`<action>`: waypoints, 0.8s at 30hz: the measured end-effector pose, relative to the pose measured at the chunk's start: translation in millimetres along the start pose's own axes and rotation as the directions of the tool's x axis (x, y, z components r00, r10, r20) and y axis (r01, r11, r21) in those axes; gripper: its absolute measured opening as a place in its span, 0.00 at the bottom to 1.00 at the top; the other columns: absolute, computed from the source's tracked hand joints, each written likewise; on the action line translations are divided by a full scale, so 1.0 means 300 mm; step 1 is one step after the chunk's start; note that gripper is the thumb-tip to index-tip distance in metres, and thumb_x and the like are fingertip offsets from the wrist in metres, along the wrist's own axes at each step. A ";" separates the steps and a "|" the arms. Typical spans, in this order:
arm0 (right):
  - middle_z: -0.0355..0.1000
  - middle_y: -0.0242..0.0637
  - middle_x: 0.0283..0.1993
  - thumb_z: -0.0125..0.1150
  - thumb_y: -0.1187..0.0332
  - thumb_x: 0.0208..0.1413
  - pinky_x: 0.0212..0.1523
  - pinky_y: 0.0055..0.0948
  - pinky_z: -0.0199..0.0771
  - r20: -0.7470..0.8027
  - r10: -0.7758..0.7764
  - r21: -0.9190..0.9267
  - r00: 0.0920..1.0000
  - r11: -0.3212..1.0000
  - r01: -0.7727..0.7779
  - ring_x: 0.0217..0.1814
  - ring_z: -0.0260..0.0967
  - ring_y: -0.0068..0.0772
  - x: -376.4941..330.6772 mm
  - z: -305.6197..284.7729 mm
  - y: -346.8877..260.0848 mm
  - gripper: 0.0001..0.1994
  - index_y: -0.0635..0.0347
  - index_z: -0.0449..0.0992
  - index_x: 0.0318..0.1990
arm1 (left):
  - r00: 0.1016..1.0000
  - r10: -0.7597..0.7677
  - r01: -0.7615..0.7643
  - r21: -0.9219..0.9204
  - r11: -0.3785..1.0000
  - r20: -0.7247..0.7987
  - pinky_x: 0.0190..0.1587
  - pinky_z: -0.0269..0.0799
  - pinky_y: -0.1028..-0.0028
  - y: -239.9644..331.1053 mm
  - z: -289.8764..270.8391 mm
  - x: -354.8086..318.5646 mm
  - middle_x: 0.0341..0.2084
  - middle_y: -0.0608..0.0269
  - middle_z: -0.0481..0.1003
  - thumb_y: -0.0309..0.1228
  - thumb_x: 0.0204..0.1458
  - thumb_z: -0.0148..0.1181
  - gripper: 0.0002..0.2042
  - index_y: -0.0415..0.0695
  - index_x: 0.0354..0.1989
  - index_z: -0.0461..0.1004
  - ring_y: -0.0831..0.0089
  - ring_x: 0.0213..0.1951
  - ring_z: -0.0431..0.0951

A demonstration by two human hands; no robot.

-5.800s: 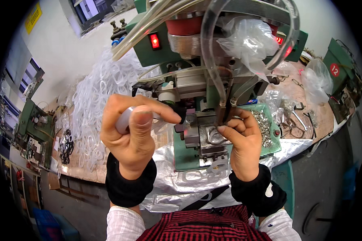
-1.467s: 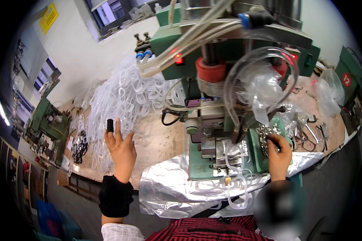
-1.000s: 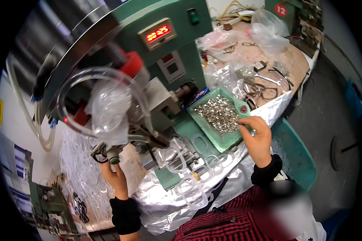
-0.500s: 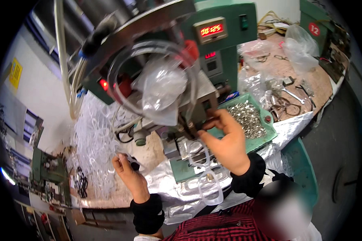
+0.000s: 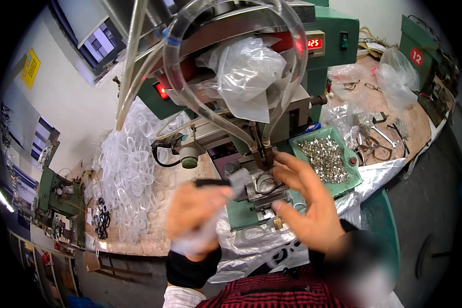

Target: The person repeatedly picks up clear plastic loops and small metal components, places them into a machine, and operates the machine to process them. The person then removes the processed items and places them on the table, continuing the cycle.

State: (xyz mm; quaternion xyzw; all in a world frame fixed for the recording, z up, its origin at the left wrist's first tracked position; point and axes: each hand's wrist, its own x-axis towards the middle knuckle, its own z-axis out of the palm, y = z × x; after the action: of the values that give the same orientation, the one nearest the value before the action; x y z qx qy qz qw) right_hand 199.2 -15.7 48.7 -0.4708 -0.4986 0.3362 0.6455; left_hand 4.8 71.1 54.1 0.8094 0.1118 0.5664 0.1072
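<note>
Left hand (image 5: 199,211) has swung in beside the block (image 5: 265,185), gripping a blurred clear frame (image 5: 200,238) best kept level, while the wide-spread right hand (image 5: 314,211) should leave room.

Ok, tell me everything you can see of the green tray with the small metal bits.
The green tray is shallow and roughly rectangular, with raised walls and a worn-looking surface; its material is unclear. It sits askew beside the green machine, just beyond the right hand, which partly overlaps its near edge in view; contact can't be told. A heap of small, shiny, metallic-looking pieces covers much of its floor, leaving green bare near the front. A red knob stands at its right side.
</note>
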 end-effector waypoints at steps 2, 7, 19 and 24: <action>0.71 0.51 0.59 0.60 0.78 0.49 0.65 0.40 0.64 0.142 -0.127 -0.284 0.982 0.945 0.164 0.62 0.70 0.52 0.054 -0.107 0.100 0.22 0.62 0.75 0.55 | 0.976 0.086 -0.074 -0.067 0.995 0.202 0.36 0.70 0.67 0.030 0.021 -0.052 0.43 0.53 0.82 0.23 0.47 0.61 0.14 0.43 0.43 0.80 0.62 0.37 0.80; 0.69 0.54 0.58 0.66 0.73 0.46 0.61 0.53 0.65 -0.101 -0.182 -0.945 0.978 0.325 -0.037 0.68 0.59 0.59 0.041 -0.286 0.333 0.12 0.64 0.77 0.40 | 0.948 0.111 -0.121 0.017 0.992 0.299 0.47 0.77 0.57 0.050 0.144 -0.081 0.45 0.57 0.80 0.26 0.41 0.68 0.15 0.42 0.41 0.83 0.59 0.40 0.78; 0.77 0.46 0.41 0.61 0.76 0.53 0.48 0.41 0.72 -0.286 -0.365 -0.765 0.886 0.644 0.018 0.45 0.73 0.53 0.081 -0.347 0.389 0.05 0.64 0.79 0.37 | 0.932 0.052 -0.078 0.060 0.995 0.360 0.48 0.77 0.58 0.068 0.134 -0.047 0.45 0.59 0.80 0.25 0.38 0.68 0.16 0.44 0.40 0.83 0.62 0.36 0.76; 0.76 0.43 0.36 0.61 0.78 0.53 0.43 0.41 0.70 -0.286 -0.423 -0.781 0.860 0.623 0.047 0.41 0.72 0.49 0.064 -0.323 0.355 0.05 0.63 0.79 0.38 | 0.936 -0.033 0.007 0.076 0.997 0.350 0.54 0.74 0.53 0.077 0.151 -0.120 0.44 0.55 0.81 0.23 0.41 0.71 0.15 0.44 0.41 0.82 0.56 0.41 0.80</action>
State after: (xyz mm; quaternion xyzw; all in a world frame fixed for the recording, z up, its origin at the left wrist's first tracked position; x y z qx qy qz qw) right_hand 301.4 10.5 -51.3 -0.6860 -0.4897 -0.1070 0.5274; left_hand 36.7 36.2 13.7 0.8996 0.1198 0.4076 0.1013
